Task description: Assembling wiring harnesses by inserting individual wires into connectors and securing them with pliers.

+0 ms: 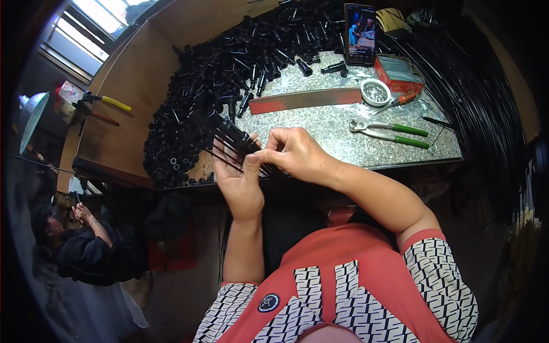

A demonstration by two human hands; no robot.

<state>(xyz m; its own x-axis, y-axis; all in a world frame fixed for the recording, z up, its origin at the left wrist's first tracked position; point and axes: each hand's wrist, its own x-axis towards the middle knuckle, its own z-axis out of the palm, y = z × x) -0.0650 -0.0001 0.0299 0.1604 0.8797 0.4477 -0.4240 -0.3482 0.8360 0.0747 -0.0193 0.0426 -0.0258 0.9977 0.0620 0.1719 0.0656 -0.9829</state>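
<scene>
- Bench: work over the bare speckled stretch where possible, as a dropped bit should be easier to find there than among the dark parts.
- Heap of black tubular parts: it spreads over the bench's left and back; best to hold the work clear, since similar black pieces could snag it or hide a loose one.
- Flat strip: it lies just beyond the hands, so the elbows and wrists want small movements.
- Left hand: palm up, fingers spread behind the work, thumb against its lower part, cradling it. A light, steady hold seems right; squeezing could cross the rods.
- Right hand: thumb and curled forefinger pinch at the work's lower end, meeting the left thumb. Let this hand do the fine adjusting.
- Black assembly: tilted between both hands, at the heap's near side. Holding its tubular body still should help.
- White dish: its small silvery bits sit well apart from the work, safe from a knock.
- Thin rods: fan them apart and handle one at a time; whatever lies between the right fingertips is hidden.
</scene>
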